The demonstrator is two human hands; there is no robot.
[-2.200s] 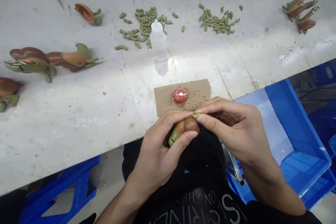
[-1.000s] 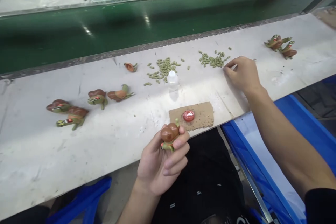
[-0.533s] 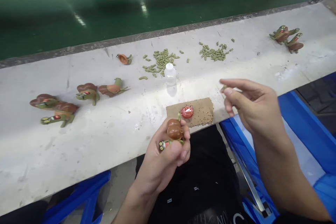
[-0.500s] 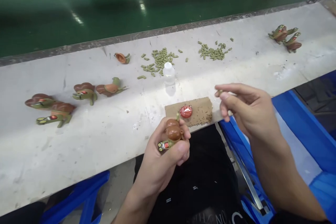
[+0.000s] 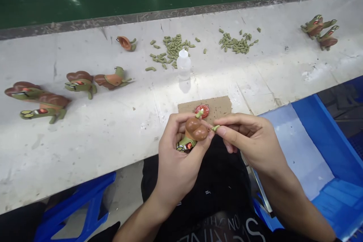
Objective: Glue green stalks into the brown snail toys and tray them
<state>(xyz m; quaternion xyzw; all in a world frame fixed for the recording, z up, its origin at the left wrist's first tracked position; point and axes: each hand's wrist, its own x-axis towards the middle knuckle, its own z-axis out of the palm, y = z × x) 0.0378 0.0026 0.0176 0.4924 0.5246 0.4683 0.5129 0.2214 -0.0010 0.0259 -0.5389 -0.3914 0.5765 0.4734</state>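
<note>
Wrapped in my left hand [image 5: 178, 155] is a toy turtle figure [image 5: 195, 128] with a brown shell, green head and a small green limb sticking up. My right hand [image 5: 249, 140] pinches a small green limb piece [image 5: 215, 128] between thumb and fingertips, right at the edge of the figure's shell. Whether the piece touches the shell's hole I cannot tell. Just beyond my hands, a red round glossy object [image 5: 202, 110] rests on a piece of brown cardboard [image 5: 221, 106], partly hidden by the left fingers.
A small white-capped bottle [image 5: 184, 66] stands before two piles of green pieces [image 5: 174, 47], [image 5: 236, 43]. Several turtle figures [image 5: 81, 83] lie left, two more [image 5: 317, 26] far right. An orange-lined shell part [image 5: 124, 42] lies behind. A blue bin [image 5: 326, 132] is right.
My right hand has moved left and down, bringing the small green piece to the turtle figure. My left hand has raised and turned the figure slightly. The view has tilted down.
</note>
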